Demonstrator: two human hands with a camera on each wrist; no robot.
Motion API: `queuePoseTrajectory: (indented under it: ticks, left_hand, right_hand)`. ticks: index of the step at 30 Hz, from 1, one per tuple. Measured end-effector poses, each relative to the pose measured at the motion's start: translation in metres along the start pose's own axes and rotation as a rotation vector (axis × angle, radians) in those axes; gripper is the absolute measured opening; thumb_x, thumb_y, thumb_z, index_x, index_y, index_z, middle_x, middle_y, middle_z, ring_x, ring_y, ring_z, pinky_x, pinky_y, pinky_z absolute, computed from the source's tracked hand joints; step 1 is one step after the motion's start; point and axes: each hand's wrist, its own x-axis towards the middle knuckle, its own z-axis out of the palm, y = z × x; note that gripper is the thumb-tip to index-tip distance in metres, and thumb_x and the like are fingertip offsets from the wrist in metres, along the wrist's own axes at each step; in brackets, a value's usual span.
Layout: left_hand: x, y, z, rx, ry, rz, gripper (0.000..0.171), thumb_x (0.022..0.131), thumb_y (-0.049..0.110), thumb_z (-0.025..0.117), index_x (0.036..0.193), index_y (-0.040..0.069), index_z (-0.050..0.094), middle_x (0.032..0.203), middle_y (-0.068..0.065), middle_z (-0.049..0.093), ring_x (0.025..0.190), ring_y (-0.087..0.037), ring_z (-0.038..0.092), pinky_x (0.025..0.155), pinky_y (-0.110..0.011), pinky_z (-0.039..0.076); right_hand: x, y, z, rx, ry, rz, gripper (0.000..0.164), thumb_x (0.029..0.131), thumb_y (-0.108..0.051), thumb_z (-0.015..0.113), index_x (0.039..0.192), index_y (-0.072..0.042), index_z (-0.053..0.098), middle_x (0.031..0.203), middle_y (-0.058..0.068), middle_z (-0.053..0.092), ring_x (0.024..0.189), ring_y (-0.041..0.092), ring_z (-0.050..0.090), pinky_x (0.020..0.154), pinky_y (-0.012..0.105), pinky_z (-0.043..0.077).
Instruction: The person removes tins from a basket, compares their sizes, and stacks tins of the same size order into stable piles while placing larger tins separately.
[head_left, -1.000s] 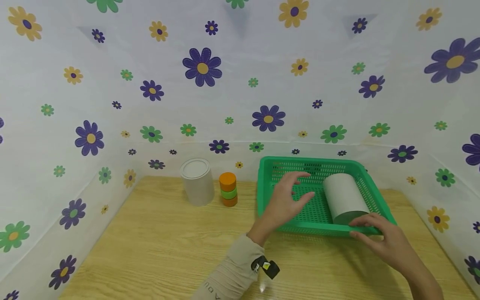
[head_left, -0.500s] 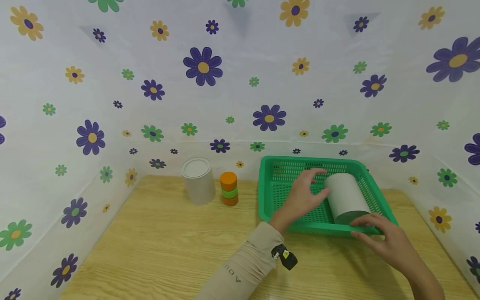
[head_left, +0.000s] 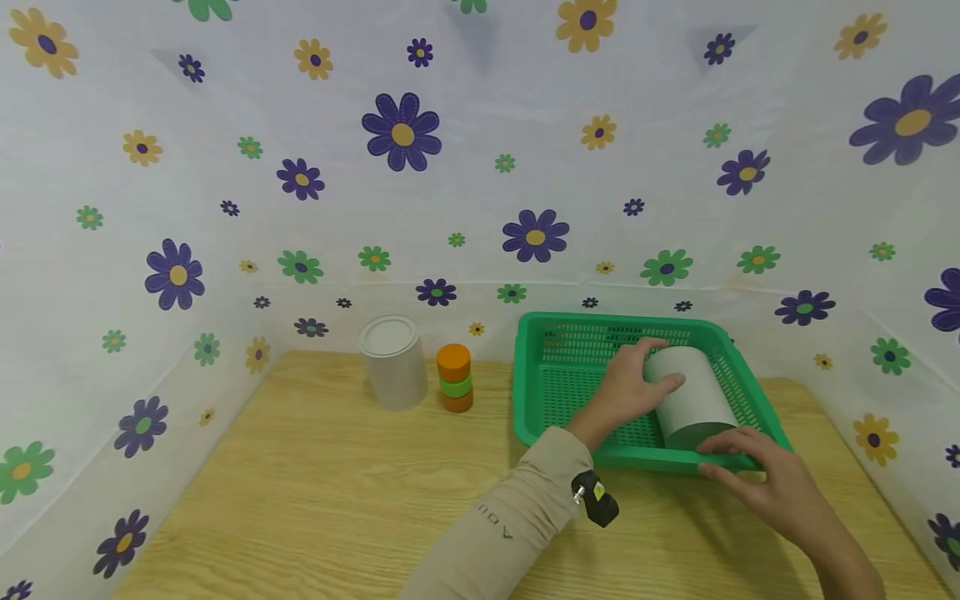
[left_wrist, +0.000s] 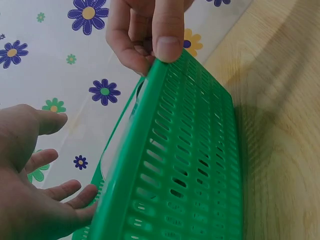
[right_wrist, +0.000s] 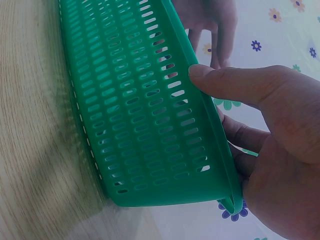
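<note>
A green slotted plastic basket (head_left: 528, 392) stands on the table at the right in the head view. Inside, at its right end, a plain white cylinder (head_left: 693, 396) lies on its side. My left hand (head_left: 626, 385) is over the basket at the cylinder's left side, fingers spread, the thumb overlapping it in the head view. The left wrist view also shows that hand (left_wrist: 40, 175) with its fingers apart. My right hand (head_left: 772, 483) pinches the front rim near the right corner. In the right wrist view its thumb lies outside the rim, the other fingers inside.
Left of the basket stands a white lidded can (head_left: 395, 367). Beside it is a small orange and green stack (head_left: 455, 379). The wooden table (head_left: 315, 500) is backed by a white flowered cloth (head_left: 465, 183) that also runs along both sides.
My left hand has moved right across the basket, up to the white cylinder. My right hand keeps its hold on the rim, and the basket stays in place.
</note>
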Motion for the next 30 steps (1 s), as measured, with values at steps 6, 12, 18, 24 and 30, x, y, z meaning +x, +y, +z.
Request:
queuePoseTrajectory:
  ticks: [6, 12, 18, 24, 30]
  left_hand:
    - [0.009, 0.001, 0.014, 0.038, -0.052, -0.030, 0.056, 0.098, 0.035, 0.071, 0.149, 0.021, 0.052, 0.143, -0.009, 0.052, 0.120, -0.016, 0.055, 0.078, -0.027, 0.054]
    - [0.014, 0.005, 0.032, 0.072, -0.063, -0.104, 0.069, 0.094, 0.038, 0.075, 0.155, 0.025, 0.044, 0.142, -0.008, 0.049, 0.120, -0.018, 0.055, 0.083, -0.031, 0.055]
    - [0.020, 0.006, 0.043, 0.079, -0.067, -0.153, 0.076, 0.092, 0.041, 0.076, 0.157, 0.025, 0.039, 0.140, -0.010, 0.048, 0.117, -0.019, 0.055, 0.082, -0.033, 0.055]
    - [0.033, 0.003, 0.052, 0.035, -0.093, -0.240, 0.080, 0.094, 0.047, 0.071, 0.161, 0.026, 0.032, 0.155, -0.016, 0.037, 0.133, -0.031, 0.049, 0.093, -0.045, 0.054]
    - [0.044, -0.008, 0.063, 0.033, -0.111, -0.319, 0.089, 0.092, 0.051, 0.071, 0.163, 0.029, 0.023, 0.161, -0.018, 0.029, 0.138, -0.035, 0.044, 0.097, -0.049, 0.052]
  right_hand:
    - [-0.002, 0.002, -0.005, -0.002, 0.015, -0.016, 0.037, 0.074, 0.002, 0.088, 0.098, -0.021, 0.074, 0.099, -0.007, 0.068, 0.096, -0.005, 0.055, 0.082, 0.005, 0.040]
    - [-0.005, 0.003, -0.007, -0.005, 0.026, -0.019, 0.037, 0.074, 0.003, 0.088, 0.098, -0.021, 0.075, 0.099, -0.007, 0.068, 0.096, -0.005, 0.056, 0.083, 0.005, 0.040]
    - [-0.007, 0.005, -0.007, -0.015, 0.033, -0.040, 0.040, 0.072, 0.003, 0.089, 0.099, -0.023, 0.074, 0.099, -0.007, 0.068, 0.095, -0.003, 0.057, 0.082, 0.006, 0.041]
    - [-0.003, 0.004, -0.007, -0.016, 0.040, -0.057, 0.040, 0.071, 0.004, 0.088, 0.098, -0.021, 0.074, 0.099, -0.008, 0.068, 0.094, -0.001, 0.058, 0.084, 0.006, 0.041]
    - [-0.002, 0.000, -0.003, -0.004, 0.009, -0.031, 0.035, 0.076, 0.000, 0.088, 0.099, -0.022, 0.074, 0.100, -0.009, 0.068, 0.093, 0.001, 0.059, 0.084, 0.008, 0.043]
